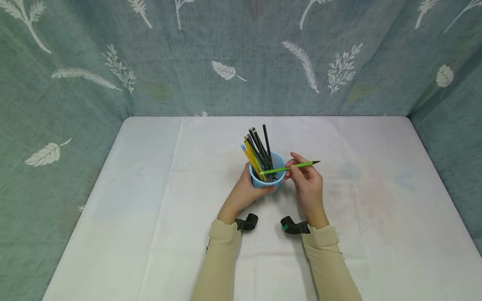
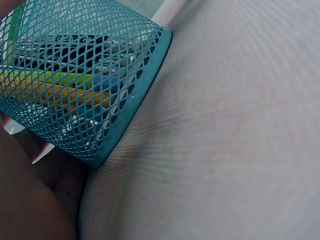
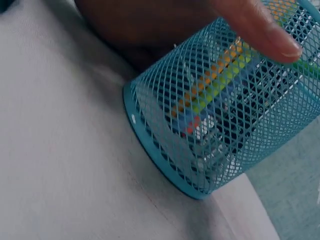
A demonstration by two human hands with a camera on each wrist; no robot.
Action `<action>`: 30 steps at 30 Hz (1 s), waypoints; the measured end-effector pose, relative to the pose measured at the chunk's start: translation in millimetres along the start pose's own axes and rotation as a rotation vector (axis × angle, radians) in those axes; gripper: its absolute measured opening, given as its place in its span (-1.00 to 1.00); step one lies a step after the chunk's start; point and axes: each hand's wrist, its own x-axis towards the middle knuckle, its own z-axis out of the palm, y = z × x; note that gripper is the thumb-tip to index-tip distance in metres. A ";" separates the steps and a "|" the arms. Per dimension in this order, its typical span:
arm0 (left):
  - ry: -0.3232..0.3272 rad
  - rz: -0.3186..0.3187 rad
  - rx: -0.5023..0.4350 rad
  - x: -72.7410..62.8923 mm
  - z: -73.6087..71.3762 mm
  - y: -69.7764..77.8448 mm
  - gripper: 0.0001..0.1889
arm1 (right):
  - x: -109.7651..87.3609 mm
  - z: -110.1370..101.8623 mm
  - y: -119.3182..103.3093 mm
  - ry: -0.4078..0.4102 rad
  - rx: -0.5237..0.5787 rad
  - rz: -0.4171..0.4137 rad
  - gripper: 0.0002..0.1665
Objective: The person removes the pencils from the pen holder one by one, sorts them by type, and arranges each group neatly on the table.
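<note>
A light-blue mesh pencil cup [image 1: 257, 183] stands on the white table, holding several black pencils [image 1: 266, 140] and a few yellow and green ones that lean to the left. My left hand [image 1: 241, 193] grips the cup from its left and front side, thumb across the front. In my right hand [image 1: 310, 188], a green pencil [image 1: 276, 170] is pinched between thumb and fingers. It lies nearly level over the cup's rim, dark point to the right. Through the mesh [image 3: 170, 145] in the right wrist view, the pencils' lower ends show; a fingertip [image 3: 280, 42] crosses in front.
A white cloth [image 1: 113, 234] covers the table around the cup. Green-grey curtains [image 1: 256, 96] with white leaf prints hang behind and at both sides. Black wrist cameras [image 1: 247, 222] sit on both wrists.
</note>
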 end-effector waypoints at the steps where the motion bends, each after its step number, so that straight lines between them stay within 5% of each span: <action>1: 0.001 0.000 0.007 1.2 0.2 1.0 -0.07 | 0.6 0.6 -1.9 0.020 -0.011 0.012 -0.56; 15: 0.000 0.001 0.008 0.1 1.3 0.1 -0.07 | 1.5 -15.2 -4.6 0.199 0.194 0.025 -0.54; 21: 0.012 0.014 0.002 -0.6 2.7 0.4 -0.07 | 1.8 -15.3 -2.6 0.180 0.295 0.065 -0.51; 30: 0.004 0.011 0.003 0.3 1.4 1.3 -0.06 | 1.3 -16.3 1.8 0.123 0.218 0.126 -0.50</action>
